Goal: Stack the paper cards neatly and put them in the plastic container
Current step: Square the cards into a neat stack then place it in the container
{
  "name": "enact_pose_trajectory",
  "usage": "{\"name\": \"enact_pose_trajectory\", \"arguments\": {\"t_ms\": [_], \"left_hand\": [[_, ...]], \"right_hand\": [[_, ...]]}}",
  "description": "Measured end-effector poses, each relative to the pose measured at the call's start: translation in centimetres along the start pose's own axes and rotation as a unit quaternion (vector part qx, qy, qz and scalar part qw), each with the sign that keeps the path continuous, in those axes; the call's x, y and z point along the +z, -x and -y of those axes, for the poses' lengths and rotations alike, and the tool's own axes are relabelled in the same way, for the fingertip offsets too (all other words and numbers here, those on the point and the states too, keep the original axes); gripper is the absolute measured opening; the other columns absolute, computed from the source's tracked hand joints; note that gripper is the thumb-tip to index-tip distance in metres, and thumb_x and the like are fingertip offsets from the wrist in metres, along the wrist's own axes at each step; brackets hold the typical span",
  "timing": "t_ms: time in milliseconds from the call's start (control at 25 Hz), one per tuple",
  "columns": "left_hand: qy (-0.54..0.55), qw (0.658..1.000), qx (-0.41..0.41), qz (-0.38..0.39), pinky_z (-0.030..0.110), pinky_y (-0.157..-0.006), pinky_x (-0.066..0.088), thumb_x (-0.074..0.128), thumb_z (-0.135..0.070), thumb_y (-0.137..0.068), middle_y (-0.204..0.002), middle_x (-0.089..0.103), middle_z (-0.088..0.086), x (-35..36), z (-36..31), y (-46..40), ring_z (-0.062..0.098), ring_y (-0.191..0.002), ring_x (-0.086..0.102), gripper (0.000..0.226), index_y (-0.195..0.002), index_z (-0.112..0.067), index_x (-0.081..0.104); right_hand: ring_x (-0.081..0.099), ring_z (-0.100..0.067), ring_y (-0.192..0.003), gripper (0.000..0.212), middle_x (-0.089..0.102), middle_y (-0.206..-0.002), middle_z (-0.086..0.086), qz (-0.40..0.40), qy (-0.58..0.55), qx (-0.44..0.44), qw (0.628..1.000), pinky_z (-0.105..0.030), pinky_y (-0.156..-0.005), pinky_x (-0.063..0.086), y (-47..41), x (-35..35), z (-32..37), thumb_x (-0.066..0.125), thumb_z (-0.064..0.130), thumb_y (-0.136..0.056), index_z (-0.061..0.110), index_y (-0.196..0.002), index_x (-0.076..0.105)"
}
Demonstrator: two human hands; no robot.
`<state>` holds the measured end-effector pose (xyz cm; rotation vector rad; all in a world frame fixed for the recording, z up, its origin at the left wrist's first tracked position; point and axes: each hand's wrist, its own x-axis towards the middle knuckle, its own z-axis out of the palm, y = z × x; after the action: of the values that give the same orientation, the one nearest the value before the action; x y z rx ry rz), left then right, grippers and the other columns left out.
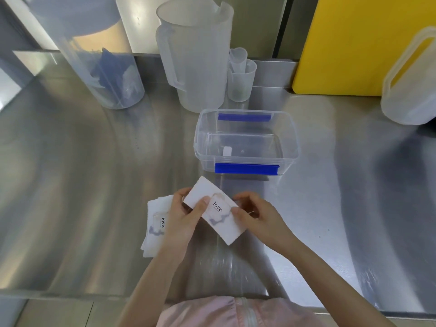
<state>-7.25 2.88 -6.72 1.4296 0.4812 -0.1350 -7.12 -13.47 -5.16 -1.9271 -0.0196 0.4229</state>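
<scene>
A stack of white paper cards point(218, 214) printed with "love." is held tilted above the steel counter. My left hand point(186, 212) grips its left side with the thumb on top. My right hand point(253, 213) pinches its right edge. More of the same cards point(155, 228) lie in a loose pile on the counter, partly hidden under my left hand. The clear plastic container point(246, 143) with blue clips stands open just beyond the hands, with only a small white piece inside.
A large translucent pitcher point(195, 55) and small measuring cups point(240, 76) stand behind the container. A clear tub point(103, 74) is at the back left, a yellow board point(354, 43) and a white jug point(410, 79) at the back right. The counter's front edge is near my body.
</scene>
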Motion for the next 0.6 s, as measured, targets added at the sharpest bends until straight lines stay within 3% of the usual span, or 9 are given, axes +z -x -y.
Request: {"name": "enact_pose_trajectory", "arguments": {"t_ms": [80,200,400,480,600], "left_hand": [[0.02,0.999,-0.003,-0.031,0.042,-0.09,0.053,0.061,-0.013,-0.082,-0.109,0.065,0.012,-0.9,-1.0,-0.1,0.026,-0.099,0.064,0.032,-0.111,-0.006,0.047],[0.007,0.999,0.014,-0.042,0.021,-0.055,0.056,0.058,-0.013,-0.085,-0.093,0.065,0.004,-3.0,-2.0,-0.3,0.013,-0.073,0.066,0.026,-0.107,-0.005,0.048],[-0.107,0.99,0.031,-0.082,0.032,-0.063,0.048,0.066,-0.031,-0.074,-0.093,0.066,0.008,-6.8,-1.6,-1.3,0.027,-0.083,0.062,0.028,-0.095,-0.015,0.059],[-0.14,0.986,0.025,-0.088,0.029,-0.061,0.046,0.065,-0.028,-0.078,-0.083,0.065,0.005,-7.5,-1.3,-1.4,0.026,-0.079,0.061,0.008,-0.081,-0.023,0.06],[-0.172,0.982,0.01,-0.081,0.032,-0.066,0.05,0.063,-0.027,-0.08,-0.087,0.066,0.009,-8.3,-0.4,-1.5,0.028,-0.083,0.063,0.005,-0.08,-0.022,0.061]], "right_hand": [[0.058,-0.008,-0.083,0.017,0.057,-0.087,0.016,0.023,-0.008,0.004,1.0,-0.018,-0.069,0.05,-0.7,1.1,1.0,0.059,0.03,-0.086,0.041,-0.084,0.045],[0.056,-0.01,-0.082,0.015,0.058,-0.09,0.007,0.06,-0.003,0.026,0.998,-0.026,-0.075,0.051,-1.5,3.5,2.3,0.06,0.03,-0.084,0.027,-0.091,0.047],[0.059,-0.018,-0.083,0.021,0.055,-0.078,0.01,0.108,0.047,0.046,0.992,-0.04,-0.087,0.054,-2.7,7.1,3.2,0.061,0.032,-0.083,0.021,-0.091,0.046],[0.061,-0.022,-0.087,0.022,0.059,-0.085,0.003,0.119,0.085,0.047,0.988,-0.04,-0.087,0.053,-2.9,7.9,3.4,0.06,0.032,-0.083,0.019,-0.093,0.045],[0.06,-0.031,-0.099,0.035,0.064,-0.106,-0.012,0.125,0.186,0.031,0.974,-0.037,-0.082,0.048,-3.2,8.9,3.3,0.057,0.032,-0.084,0.008,-0.108,0.046]]}}
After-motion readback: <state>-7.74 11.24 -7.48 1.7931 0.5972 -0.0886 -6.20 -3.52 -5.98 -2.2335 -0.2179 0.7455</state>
